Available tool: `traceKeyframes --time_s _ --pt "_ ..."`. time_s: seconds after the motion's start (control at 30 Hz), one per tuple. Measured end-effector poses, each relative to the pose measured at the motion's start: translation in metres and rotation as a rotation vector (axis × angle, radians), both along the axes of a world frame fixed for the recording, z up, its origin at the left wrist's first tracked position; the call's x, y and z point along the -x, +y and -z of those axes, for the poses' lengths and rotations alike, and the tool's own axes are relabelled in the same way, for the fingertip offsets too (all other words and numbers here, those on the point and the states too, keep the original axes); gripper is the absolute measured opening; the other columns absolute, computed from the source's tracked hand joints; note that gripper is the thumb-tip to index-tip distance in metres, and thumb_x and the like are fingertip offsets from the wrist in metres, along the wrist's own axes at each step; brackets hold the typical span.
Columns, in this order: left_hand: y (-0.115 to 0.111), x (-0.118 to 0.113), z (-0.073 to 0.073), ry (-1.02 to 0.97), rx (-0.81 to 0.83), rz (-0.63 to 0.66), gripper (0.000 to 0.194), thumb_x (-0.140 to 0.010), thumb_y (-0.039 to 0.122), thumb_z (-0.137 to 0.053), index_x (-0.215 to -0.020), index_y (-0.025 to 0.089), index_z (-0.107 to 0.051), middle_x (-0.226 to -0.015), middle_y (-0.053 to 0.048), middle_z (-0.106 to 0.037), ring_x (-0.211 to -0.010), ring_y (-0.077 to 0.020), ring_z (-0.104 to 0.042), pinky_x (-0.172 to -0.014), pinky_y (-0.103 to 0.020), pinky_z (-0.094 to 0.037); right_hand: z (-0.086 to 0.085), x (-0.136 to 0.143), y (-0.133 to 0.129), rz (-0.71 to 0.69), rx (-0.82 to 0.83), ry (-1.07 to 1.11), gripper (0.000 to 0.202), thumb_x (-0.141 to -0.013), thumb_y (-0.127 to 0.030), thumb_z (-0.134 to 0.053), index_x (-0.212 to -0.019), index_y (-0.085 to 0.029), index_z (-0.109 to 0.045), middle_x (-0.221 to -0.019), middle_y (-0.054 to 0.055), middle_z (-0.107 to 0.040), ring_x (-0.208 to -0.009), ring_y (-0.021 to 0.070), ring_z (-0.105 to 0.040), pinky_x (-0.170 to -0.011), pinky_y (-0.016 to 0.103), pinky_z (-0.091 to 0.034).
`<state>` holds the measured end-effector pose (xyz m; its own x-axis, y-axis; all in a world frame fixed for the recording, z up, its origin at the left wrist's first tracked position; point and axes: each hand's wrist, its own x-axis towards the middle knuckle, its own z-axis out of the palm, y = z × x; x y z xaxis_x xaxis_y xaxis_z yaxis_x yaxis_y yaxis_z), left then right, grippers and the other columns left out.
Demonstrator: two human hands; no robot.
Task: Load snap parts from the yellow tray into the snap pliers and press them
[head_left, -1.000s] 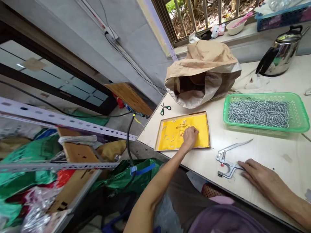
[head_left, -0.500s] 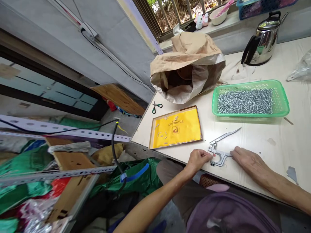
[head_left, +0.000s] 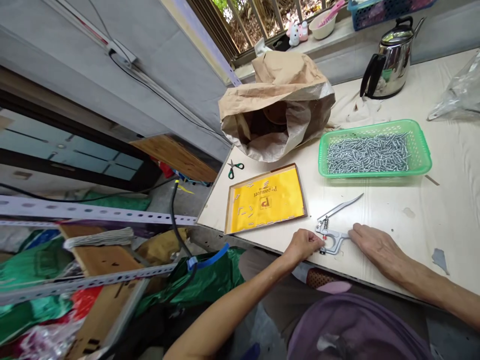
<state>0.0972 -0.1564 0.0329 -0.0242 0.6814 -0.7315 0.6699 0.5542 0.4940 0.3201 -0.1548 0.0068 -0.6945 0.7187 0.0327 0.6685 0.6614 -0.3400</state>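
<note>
Snap-fastener pliers (head_left: 338,235) lie on the table near its front edge, with their long upper handle raised away from me. The fingers of my right hand (head_left: 375,246) are closed around the end of the lower handle. At the jaw end, my left hand (head_left: 303,245) makes a pinch between thumb and fingertips. What sits in that pinch is too small or hidden to make out. A small red spot shows between the jaws. Left of the pliers is a shallow cardboard tray (head_left: 227,212) lined with a yellow Procomfort sheet (head_left: 258,220), with several small metal pieces on it.
A green basket (head_left: 375,176) full of small metal pieces (head_left: 367,152) stands beyond the pliers. Behind are an open paper sack (head_left: 300,92) and a steel kettle (head_left: 393,65). Small scissors (head_left: 235,168) lie by the table's left edge. A plastic bag (head_left: 455,95) sits far right.
The view has shifted slightly, so everything on the table appears a little further left. Both hands keep the same places at the pliers.
</note>
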Motion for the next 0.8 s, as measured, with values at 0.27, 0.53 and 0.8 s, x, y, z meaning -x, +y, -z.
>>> traceKeyframes --time_s 0.27,0.53,0.8 --pt "0.006 -0.002 -0.003 -0.051 0.126 -0.013 0.019 -0.070 0.029 -0.064 -0.062 0.012 -0.065 -0.049 0.005 -0.050 -0.042 -0.0070 -0.041 -0.041 -0.019 -0.035 0.001 -0.005 0.014 -0.027 -0.051 -0.071 0.023 -0.084 -0.022 -0.058 -0.106 -0.019 -0.056 -0.107 0.011 -0.062 -0.088 0.0223 -0.058 -0.068 0.032 -0.043" --pt "0.005 -0.003 -0.006 -0.043 0.139 -0.024 0.020 -0.069 0.031 -0.065 -0.059 0.013 -0.065 -0.049 0.005 -0.051 -0.044 -0.0072 -0.043 -0.042 -0.018 -0.037 0.014 -0.010 0.054 -0.034 -0.160 -0.107 0.088 -0.064 -0.059 -0.072 -0.134 -0.014 -0.044 -0.133 0.021 -0.053 -0.124 0.0368 -0.045 -0.095 0.050 -0.039" --pt "0.004 -0.004 -0.004 -0.045 0.147 -0.054 0.021 -0.073 0.028 -0.064 -0.058 0.014 -0.062 -0.047 0.005 -0.049 -0.043 -0.0088 -0.044 -0.044 -0.021 -0.039 -0.008 -0.001 0.050 -0.032 -0.122 -0.206 0.057 -0.064 -0.044 -0.078 -0.109 -0.015 -0.058 -0.098 0.012 -0.063 -0.091 0.0280 -0.054 -0.076 0.038 -0.043"
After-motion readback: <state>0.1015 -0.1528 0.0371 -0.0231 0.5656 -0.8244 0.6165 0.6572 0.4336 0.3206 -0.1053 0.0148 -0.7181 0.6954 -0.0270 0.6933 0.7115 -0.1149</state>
